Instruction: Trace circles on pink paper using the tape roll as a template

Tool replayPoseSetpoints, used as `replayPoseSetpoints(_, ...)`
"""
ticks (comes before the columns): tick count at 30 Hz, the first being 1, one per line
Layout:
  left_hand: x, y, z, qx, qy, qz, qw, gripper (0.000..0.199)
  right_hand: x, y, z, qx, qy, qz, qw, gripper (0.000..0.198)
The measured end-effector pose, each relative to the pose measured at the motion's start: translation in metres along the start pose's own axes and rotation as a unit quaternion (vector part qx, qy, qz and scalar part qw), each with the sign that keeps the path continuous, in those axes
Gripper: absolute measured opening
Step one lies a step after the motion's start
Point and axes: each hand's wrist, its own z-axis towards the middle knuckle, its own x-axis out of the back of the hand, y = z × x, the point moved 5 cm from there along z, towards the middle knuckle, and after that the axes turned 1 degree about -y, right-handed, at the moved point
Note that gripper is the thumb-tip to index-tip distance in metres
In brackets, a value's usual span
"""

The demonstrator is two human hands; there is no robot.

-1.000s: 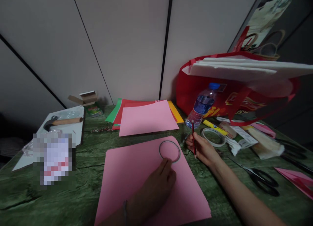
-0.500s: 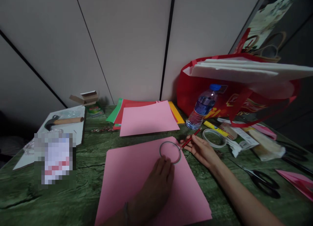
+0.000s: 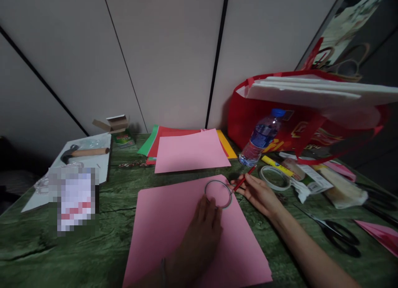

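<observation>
A thin grey ring (image 3: pixel 217 181) lies flat near the top right corner of a large pink sheet (image 3: pixel 164 217). My left hand (image 3: pixel 203 230) rests on the sheet with its fingers stretched forward and slightly apart. Its fingertips press on the ring's near edge. Just right of the ring, my right hand (image 3: pixel 259 192) is closed around a red pencil (image 3: pixel 244 180). The pencil slants, its lower end at the ring's right edge. Whether the tip touches the paper is too small to tell.
Behind lie another pink sheet (image 3: pixel 191 151) and coloured papers. To the right are a water bottle (image 3: pixel 261 136), a tape roll (image 3: pixel 264 184), a yellow tube (image 3: pixel 278 166), scissors (image 3: pixel 340 234) and a red bag (image 3: pixel 245 118). A hammer (image 3: pixel 83 152) lies on a white board at left.
The whole view has shifted slightly, so things appear a little farther right. The left fingers are spread a bit more at the ring. The right hand still holds the pencil beside it.
</observation>
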Motion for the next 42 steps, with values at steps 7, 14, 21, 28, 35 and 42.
replayPoseSetpoints(7, -0.001, 0.001, 0.001, 0.006, -0.004, 0.026, 1.000, 0.037, -0.003, -0.013, 0.010, 0.048, 0.043, -0.032, 0.997, 0.027)
replayPoseSetpoints(14, -0.001, -0.003, 0.004, 0.009, -0.029, 0.001, 1.000, 0.045, -0.053, -0.021, 0.041, 0.134, 0.035, -0.200, 0.970, 0.037)
replayPoseSetpoints(21, -0.009, -0.003, 0.003, 0.005, -0.018, -0.002, 1.000, 0.058, -0.085, -0.009, 0.056, 0.114, -0.032, -0.285, 0.951, 0.036)
replayPoseSetpoints(28, -0.006, -0.002, 0.002, -0.005, -0.010, 0.016, 1.000, 0.053, -0.090, -0.003, 0.059, 0.118, -0.077, -0.353, 0.925, 0.030)
replayPoseSetpoints(35, -0.004, -0.001, 0.002, 0.005, -0.026, 0.037, 0.999, 0.050, -0.102, -0.005, 0.061, 0.152, -0.110, -0.431, 0.882, 0.023)
replayPoseSetpoints(42, 0.001, -0.001, 0.004, -0.003, -0.038, 0.050, 0.998, 0.050, -0.113, -0.008, 0.062, 0.170, -0.138, -0.499, 0.839, 0.020)
